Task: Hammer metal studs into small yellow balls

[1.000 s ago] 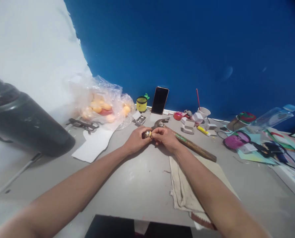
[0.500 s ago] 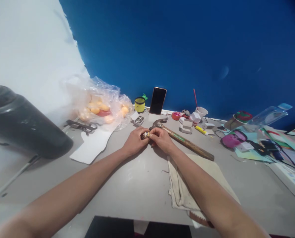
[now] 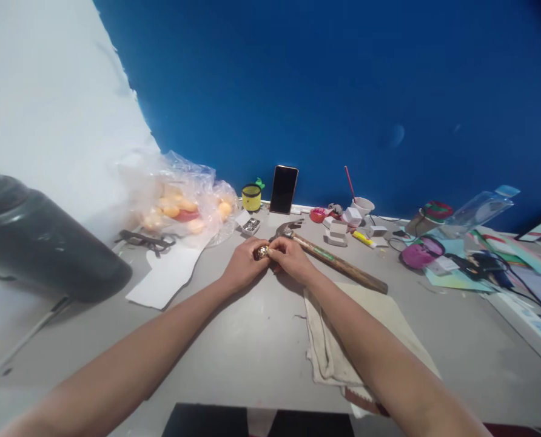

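A small, round, shiny gold-coloured piece with a dark pattern (image 3: 261, 252) is gripped in the closed fingers of my left hand (image 3: 242, 263). My right hand (image 3: 292, 261) is closed in a pinch at that piece's right side; its fingertips hide whatever they hold. Just behind my right hand lies a claw hammer (image 3: 343, 264), its head to the left and wooden handle running right. Beyond my left hand stands a small open box of metal bits (image 3: 251, 227). A folded beige cloth (image 3: 327, 346) lies under my right forearm.
A dark bottle (image 3: 56, 243) leans in at left, near white paper (image 3: 161, 279) and a plastic bag of yellow-orange things (image 3: 174, 200). A phone (image 3: 284, 189) stands against the blue wall. Small white boxes (image 3: 336, 233), a yellow tube (image 3: 364, 238) and a power strip (image 3: 529, 318) are rightward.
The view has shifted slightly, so everything sits a little further left. Both hands keep their hold at the gold piece, which shows turned a little differently.
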The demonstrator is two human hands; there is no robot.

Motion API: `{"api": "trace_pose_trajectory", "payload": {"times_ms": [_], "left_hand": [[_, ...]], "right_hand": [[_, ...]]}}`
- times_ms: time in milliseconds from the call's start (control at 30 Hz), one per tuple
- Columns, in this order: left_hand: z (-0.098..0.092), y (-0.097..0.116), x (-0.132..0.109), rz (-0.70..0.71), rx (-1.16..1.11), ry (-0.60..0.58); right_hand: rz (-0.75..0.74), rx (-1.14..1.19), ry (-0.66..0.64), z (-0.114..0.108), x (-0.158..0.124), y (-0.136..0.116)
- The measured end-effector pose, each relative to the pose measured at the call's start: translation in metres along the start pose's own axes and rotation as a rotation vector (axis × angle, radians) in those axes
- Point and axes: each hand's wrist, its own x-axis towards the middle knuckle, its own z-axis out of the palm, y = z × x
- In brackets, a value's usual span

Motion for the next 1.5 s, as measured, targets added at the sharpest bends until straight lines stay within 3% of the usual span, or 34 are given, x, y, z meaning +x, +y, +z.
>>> {"api": "trace_pose_trajectory", "payload": {"times_ms": [133, 267, 333, 467, 567, 667, 800, 933, 1067, 1233, 1367, 1500], "left_hand": [[-0.003, 0.004, -0.001, -0.100, -0.155, -0.025], [-0.006, 0.006, 0.000, -0.248, -0.411, -0.050], [-0.007, 0.007, 0.001, -0.303, -0.523, -0.059], [-0.008, 0.010, 0.003, -0.357, -0.579, -0.043], [-0.009, 0.011, 0.004, -0.386, -0.566, -0.021], [-0.012, 0.011, 0.004, -0.359, -0.569, -0.035], [-0.014, 0.008, 0.004, -0.290, -0.518, -0.054], [-0.015, 0.002, 0.005, -0.257, -0.369, 0.027], [-0.016, -0.003, 0.008, -0.271, -0.322, 0.060], [-0.017, -0.008, 0.009, -0.186, -0.223, 0.039], [-0.017, -0.008, 0.009, -0.147, -0.210, -0.001], [-0.017, -0.007, 0.009, -0.182, -0.205, 0.025]], "right_hand": [[0.035, 0.199, -0.067, -0.007, 0.002, 0.005], [-0.013, 0.189, 0.048, -0.012, 0.004, 0.008], [-0.118, -0.031, 0.164, -0.015, 0.005, 0.007], [-0.317, -0.787, 0.387, -0.024, 0.003, 0.002], [-0.215, -1.209, 0.424, -0.029, 0.002, 0.001], [-0.069, -1.372, 0.374, -0.032, 0.003, 0.002], [-0.007, -1.428, 0.344, -0.032, 0.006, 0.003], [-0.034, -1.398, 0.386, -0.030, 0.006, 0.002], [-0.234, -1.322, 0.508, -0.026, 0.002, -0.005], [-0.507, -1.249, 0.613, -0.016, -0.007, -0.014], [-0.583, -1.236, 0.585, -0.011, -0.013, -0.018], [-0.587, -1.220, 0.661, -0.015, -0.013, -0.020]]}}
